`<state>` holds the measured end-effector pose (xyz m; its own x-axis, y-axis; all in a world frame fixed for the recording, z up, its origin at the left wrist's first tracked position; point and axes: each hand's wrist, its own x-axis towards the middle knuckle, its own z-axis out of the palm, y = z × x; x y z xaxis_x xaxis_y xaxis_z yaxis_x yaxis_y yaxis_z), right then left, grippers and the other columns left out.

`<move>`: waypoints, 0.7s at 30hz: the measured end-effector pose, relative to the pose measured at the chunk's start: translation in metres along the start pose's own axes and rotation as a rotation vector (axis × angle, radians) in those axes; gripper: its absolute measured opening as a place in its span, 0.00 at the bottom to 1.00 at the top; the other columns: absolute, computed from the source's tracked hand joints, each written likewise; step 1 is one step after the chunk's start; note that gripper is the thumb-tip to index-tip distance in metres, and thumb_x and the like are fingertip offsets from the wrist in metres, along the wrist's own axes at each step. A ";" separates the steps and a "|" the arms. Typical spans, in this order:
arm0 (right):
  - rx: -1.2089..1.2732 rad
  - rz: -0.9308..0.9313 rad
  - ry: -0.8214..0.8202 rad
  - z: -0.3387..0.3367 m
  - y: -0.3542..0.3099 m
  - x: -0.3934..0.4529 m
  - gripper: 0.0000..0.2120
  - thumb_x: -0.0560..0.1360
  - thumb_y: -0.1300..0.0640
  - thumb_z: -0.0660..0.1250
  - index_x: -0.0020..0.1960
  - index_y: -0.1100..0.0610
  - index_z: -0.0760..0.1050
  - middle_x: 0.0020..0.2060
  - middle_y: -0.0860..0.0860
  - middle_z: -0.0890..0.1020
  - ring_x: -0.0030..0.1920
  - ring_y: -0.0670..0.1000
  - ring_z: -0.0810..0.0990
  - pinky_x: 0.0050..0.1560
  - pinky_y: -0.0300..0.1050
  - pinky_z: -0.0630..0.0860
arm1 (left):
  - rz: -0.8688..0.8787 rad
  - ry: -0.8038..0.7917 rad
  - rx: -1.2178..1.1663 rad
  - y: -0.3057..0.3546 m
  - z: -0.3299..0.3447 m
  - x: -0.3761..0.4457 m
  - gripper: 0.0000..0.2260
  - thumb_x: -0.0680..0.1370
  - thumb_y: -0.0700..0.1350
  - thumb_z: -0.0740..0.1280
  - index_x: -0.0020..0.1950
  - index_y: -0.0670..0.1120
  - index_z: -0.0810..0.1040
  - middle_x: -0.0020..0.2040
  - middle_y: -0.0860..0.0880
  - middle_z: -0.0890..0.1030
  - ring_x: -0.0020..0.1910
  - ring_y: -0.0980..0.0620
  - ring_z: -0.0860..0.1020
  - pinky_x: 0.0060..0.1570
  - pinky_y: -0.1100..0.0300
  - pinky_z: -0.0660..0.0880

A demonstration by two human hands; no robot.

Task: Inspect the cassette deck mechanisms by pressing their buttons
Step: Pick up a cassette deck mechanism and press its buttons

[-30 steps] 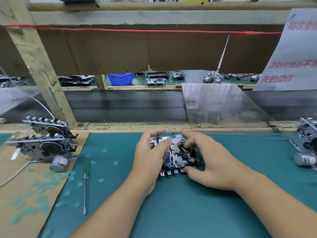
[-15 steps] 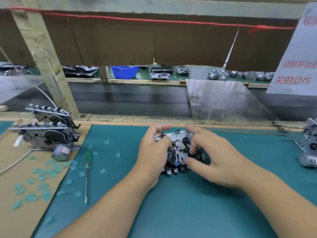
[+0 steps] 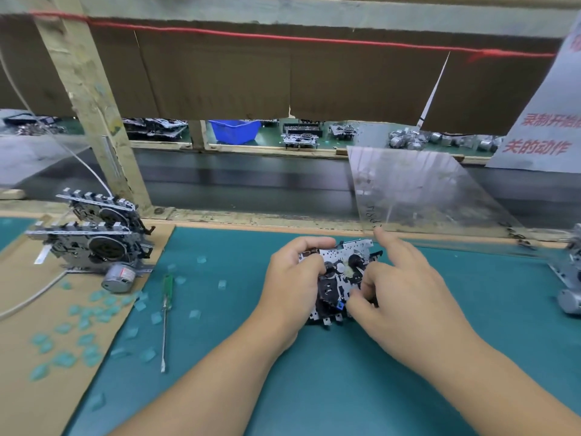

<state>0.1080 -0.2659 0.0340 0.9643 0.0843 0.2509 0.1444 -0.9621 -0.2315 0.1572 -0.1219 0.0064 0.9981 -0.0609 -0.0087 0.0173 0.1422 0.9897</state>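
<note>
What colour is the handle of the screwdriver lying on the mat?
Translucent green, on the slim screwdriver left of the hands; it shows in the head view.

head view, facing down-forward, close above bench (image 3: 314,388)

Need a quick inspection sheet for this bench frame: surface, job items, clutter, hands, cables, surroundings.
Surface: green mat; cardboard sheet over its left part.
Job's things: cassette deck mechanism in the middle of the mat, between both hands; two more mechanisms stacked on the cardboard, a motor at their front.
Clutter: screwdriver with green handle on the mat; small pale green chips scattered over cardboard and mat.
Grippers: left hand grips the mechanism's left side; right hand pinches its right front, index finger raised.
Cables: white cable across the cardboard.
Surroundings: conveyor belt behind; clear plastic sheet; blue bin; paper sign with red characters.
</note>
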 end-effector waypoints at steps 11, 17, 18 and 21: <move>0.116 0.027 0.043 0.001 0.005 0.005 0.07 0.75 0.49 0.62 0.40 0.48 0.74 0.75 0.46 0.67 0.75 0.46 0.61 0.66 0.42 0.66 | 0.028 -0.035 0.055 0.000 0.001 -0.004 0.17 0.69 0.42 0.63 0.52 0.54 0.85 0.33 0.52 0.80 0.33 0.51 0.73 0.35 0.60 0.71; 0.247 -0.017 0.231 -0.022 0.020 0.008 0.09 0.70 0.58 0.73 0.36 0.46 0.76 0.60 0.46 0.80 0.63 0.45 0.74 0.61 0.23 0.57 | -0.016 -0.025 0.022 0.001 -0.002 -0.001 0.18 0.66 0.42 0.62 0.50 0.52 0.87 0.37 0.50 0.85 0.36 0.52 0.81 0.39 0.58 0.79; 0.236 -0.063 0.224 -0.023 0.022 0.007 0.10 0.69 0.60 0.75 0.37 0.47 0.78 0.59 0.47 0.80 0.62 0.43 0.73 0.62 0.21 0.55 | -0.014 -0.023 0.024 0.000 -0.001 0.000 0.18 0.66 0.42 0.62 0.50 0.52 0.87 0.37 0.50 0.85 0.36 0.52 0.81 0.38 0.58 0.79; 0.203 -0.185 0.149 -0.018 0.022 0.001 0.08 0.69 0.59 0.77 0.43 0.47 0.83 0.64 0.49 0.78 0.65 0.48 0.72 0.66 0.30 0.59 | 0.007 -0.018 0.049 -0.001 -0.001 0.000 0.18 0.66 0.42 0.63 0.50 0.53 0.87 0.37 0.54 0.84 0.36 0.55 0.80 0.39 0.60 0.76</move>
<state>0.1084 -0.2915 0.0465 0.8764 0.1999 0.4381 0.3704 -0.8612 -0.3480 0.1575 -0.1213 0.0055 0.9970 -0.0778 -0.0001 0.0074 0.0938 0.9956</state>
